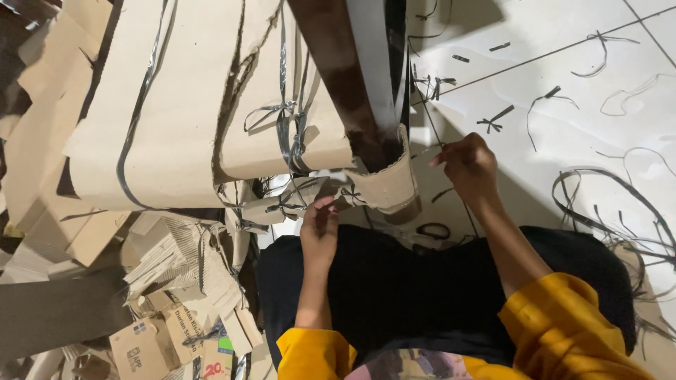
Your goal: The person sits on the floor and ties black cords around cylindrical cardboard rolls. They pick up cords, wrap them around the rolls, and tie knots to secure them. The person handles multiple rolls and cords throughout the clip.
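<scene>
My left hand (319, 229) pinches a thin dark strap end under a curled brown cardboard piece (386, 184) that wraps the foot of a dark post (345, 77). Off to the right, my right hand (468, 165) pulls a thin black strap (427, 119) taut, fingers closed on it. The strap runs up toward the post. A knot of black strapping (290, 134) binds a large bundle of flat cardboard sheets (190, 98) just left of the post. Both yellow sleeves and my dark lap show below.
Torn cardboard scraps and small printed boxes (151, 345) pile up at lower left. Loose black strap offcuts (605, 204) litter the white tiled floor (563, 105) at right. A dark loop lies on the floor (432, 230) between my hands.
</scene>
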